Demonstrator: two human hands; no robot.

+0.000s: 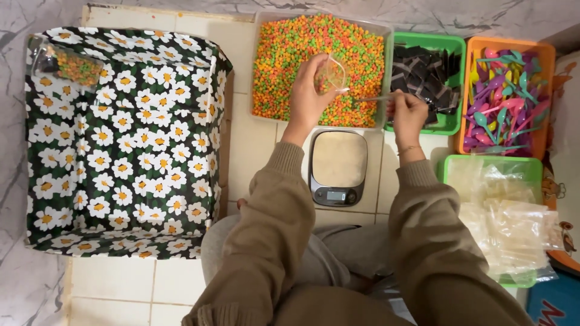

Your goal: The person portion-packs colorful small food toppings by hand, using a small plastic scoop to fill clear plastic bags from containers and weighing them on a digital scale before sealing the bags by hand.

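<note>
My left hand (308, 96) is holding a small clear plastic pouch (330, 75), part-filled, over the clear tub of orange-green pellets (284, 66); my right hand (408, 115) is pinching a thin scoop (371, 98). 1 filled pouch (66, 63) is lying in the daisy-print box (121, 151); the grey scale (338, 166) is standing bare.

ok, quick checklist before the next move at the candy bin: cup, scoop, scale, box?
1. Cup held in left hand, over the candy bin: ok.
2. Right hand grips a thin clear tool that points toward the cup: ok; what kind of tool, cannot tell.
3. Fill level of cup: cannot tell, clear wall against the same candy.
4. Scale platform bare, below the hands: ok. Display reading: cannot tell.
5. Daisy-print box open, one filled pack in its far left corner: ok.
6. Spoon bin and bag bin stocked, on the right side: ok.
</note>
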